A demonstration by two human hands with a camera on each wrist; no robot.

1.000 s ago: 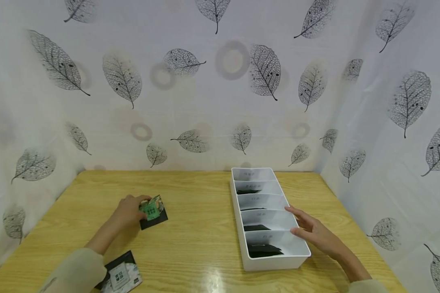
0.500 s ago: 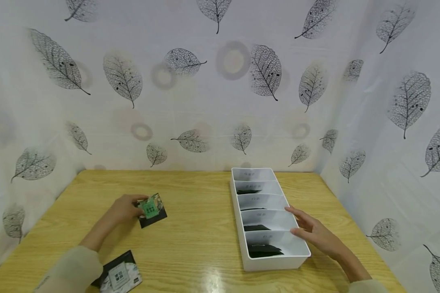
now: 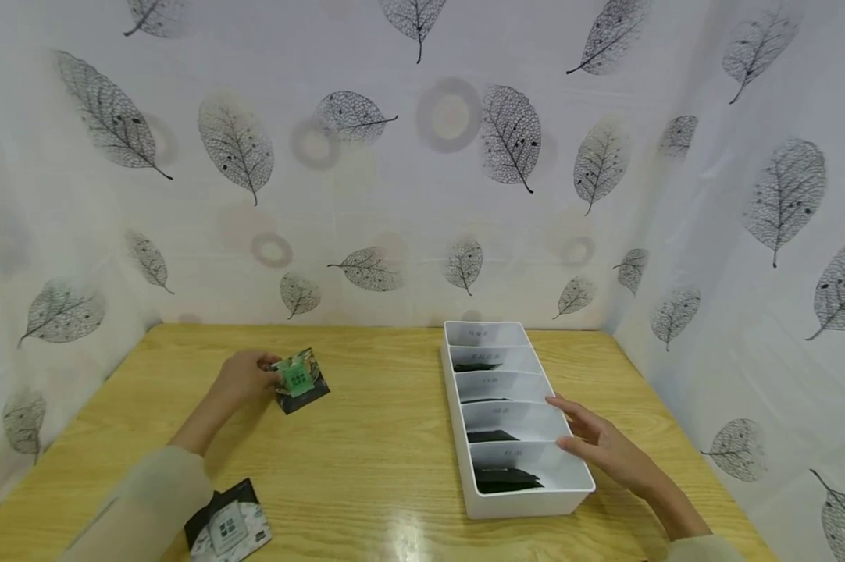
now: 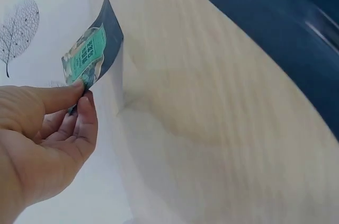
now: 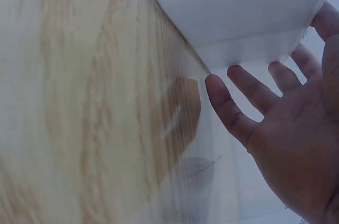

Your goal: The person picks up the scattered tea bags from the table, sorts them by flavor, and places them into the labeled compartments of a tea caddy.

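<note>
My left hand [image 3: 243,378] pinches a flat black sachet with a green label [image 3: 299,378] by its edge, between thumb and fingers. In the left wrist view the sachet [image 4: 90,49] is lifted off the wooden surface, bending slightly, label side showing. My right hand [image 3: 608,453] touches the right side of a long white divided box [image 3: 524,505], its thumb and a finger at the rim. Seen from the right wrist, the spread fingertips [image 5: 217,83] lie against the box's outer wall [image 5: 238,12].
Near the left sleeve lies another black sachet with a pale label [image 3: 229,529], partly covered by the sleeve. Dark sachets [image 3: 507,478] lie in several of the box's compartments; handwritten marks show on the inner walls. A leaf-patterned curtain [image 3: 408,179] encloses the wooden table [image 3: 366,460].
My left hand has raised the green-labelled sachet slightly, moving it away from me and a little to the right. My right hand and the box have stayed put.
</note>
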